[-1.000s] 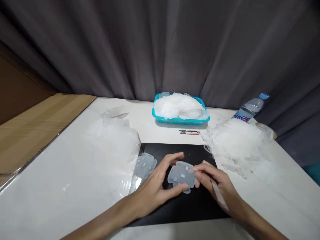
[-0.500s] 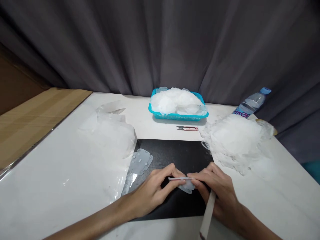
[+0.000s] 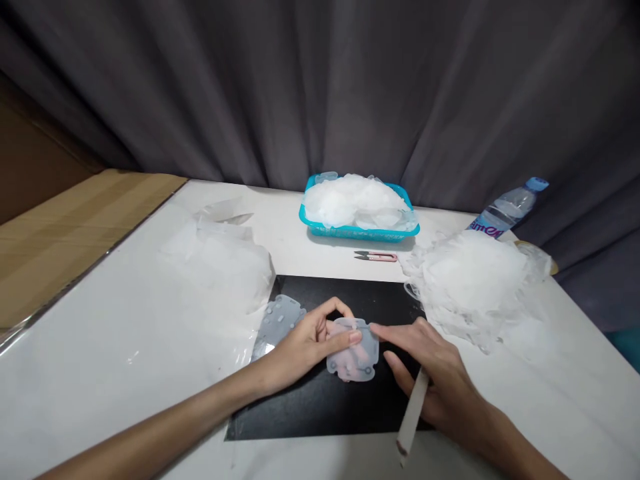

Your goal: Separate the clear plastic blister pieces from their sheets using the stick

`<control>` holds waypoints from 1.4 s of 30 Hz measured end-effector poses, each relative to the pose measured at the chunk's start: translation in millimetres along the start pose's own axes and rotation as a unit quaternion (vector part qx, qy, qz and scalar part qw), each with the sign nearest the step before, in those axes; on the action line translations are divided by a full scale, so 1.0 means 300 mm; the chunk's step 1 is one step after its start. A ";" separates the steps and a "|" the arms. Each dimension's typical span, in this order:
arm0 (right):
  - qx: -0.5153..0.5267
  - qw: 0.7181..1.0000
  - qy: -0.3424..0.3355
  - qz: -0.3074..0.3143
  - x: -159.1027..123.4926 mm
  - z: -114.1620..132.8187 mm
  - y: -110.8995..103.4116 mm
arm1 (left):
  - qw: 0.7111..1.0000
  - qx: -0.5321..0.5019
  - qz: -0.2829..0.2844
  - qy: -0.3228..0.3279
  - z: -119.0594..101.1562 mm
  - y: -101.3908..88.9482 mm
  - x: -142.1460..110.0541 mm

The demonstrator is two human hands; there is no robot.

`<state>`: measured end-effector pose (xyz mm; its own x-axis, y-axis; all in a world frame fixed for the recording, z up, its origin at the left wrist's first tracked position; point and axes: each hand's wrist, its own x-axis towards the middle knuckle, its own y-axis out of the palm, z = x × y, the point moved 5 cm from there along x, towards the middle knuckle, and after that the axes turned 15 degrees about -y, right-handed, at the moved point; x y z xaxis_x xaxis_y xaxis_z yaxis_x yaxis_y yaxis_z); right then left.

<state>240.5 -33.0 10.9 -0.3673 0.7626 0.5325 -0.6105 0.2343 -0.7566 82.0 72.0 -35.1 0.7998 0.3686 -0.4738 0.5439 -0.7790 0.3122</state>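
A thin translucent plastic-looking piece (image 3: pixel 369 350) with notched edges is pinched by my left hand (image 3: pixel 313 337), thumb on its face and fingers showing through from behind. The index fingertip of my right hand (image 3: pixel 433 363) touches the piece's upper right edge, its thumb apart from it. Tucked in that right palm is a pale stick-like tool (image 3: pixel 415 415), its dark-marked, pointed end toward me. A similar translucent piece with small raised bumps (image 3: pixel 277 321) lies on the black mat (image 3: pixel 300 413), partly behind my left hand.
A blue basket (image 3: pixel 363 233) heaped with translucent pieces stands at the back, with thread snips (image 3: pixel 376 257) in front. Piles of whitish clear material lie left (image 3: pixel 230 267) and right (image 3: pixel 475 273). A water bottle (image 3: pixel 507 210) leans at the right; cardboard (image 3: pixel 90 227) borders the left.
The piece has turned from edge-on to face-up between my hands. My right thumb has come off it, leaving the index finger at its edge. My left hand has shifted slightly up.
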 end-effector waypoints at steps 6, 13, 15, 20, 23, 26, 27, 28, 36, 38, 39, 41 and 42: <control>-0.013 1.000 -0.021 -0.002 -0.010 0.000 0.015 | 1.000 -0.011 -0.016 -0.022 -0.011 -0.019 0.009; 0.011 0.999 -0.022 -0.049 -0.017 0.015 0.006 | 0.998 0.051 0.028 -0.019 0.005 0.001 0.017; 0.013 0.998 -0.023 -0.054 -0.015 0.024 0.007 | 0.996 0.082 0.022 -0.014 0.004 0.005 0.018; 0.017 0.997 -0.021 -0.067 -0.008 0.041 0.015 | 0.993 0.118 0.014 -0.006 -0.006 0.014 0.016; 0.019 0.997 -0.019 -0.070 -0.005 0.045 0.016 | 0.992 0.127 0.013 -0.005 -0.007 0.013 0.015; 0.017 0.997 -0.017 -0.072 -0.001 0.051 0.015 | 0.991 0.136 0.012 -0.008 -0.007 0.014 0.014; 0.015 0.997 -0.015 -0.073 0.001 0.054 0.014 | 0.990 0.137 0.013 -0.010 -0.007 0.015 0.014; 0.014 0.997 -0.012 -0.074 0.004 0.057 0.014 | 0.990 0.138 0.013 -0.012 -0.008 0.016 0.013; 0.000 0.997 0.007 -0.079 0.017 0.070 0.017 | 0.990 0.139 0.024 -0.004 -0.019 0.027 0.011; -0.001 0.997 0.011 -0.082 0.019 0.071 0.017 | 0.989 0.146 0.028 0.000 -0.022 0.031 0.008; -0.001 0.996 0.013 -0.085 0.021 0.073 0.017 | 0.988 0.155 0.026 0.003 -0.022 0.033 0.006; -0.001 0.995 0.010 -0.095 0.026 0.079 0.015 | 0.983 0.183 0.018 0.010 -0.023 0.037 0.002; -0.001 0.995 0.007 -0.100 0.028 0.082 0.014 | 0.980 0.197 0.014 0.013 -0.023 0.038 0.000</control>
<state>217.5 -40.6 21.5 -0.2289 0.7082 0.6678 -0.6688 0.3841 -0.6366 89.9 66.6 -25.7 0.8222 0.3535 -0.4461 0.3855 -0.9225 -0.0206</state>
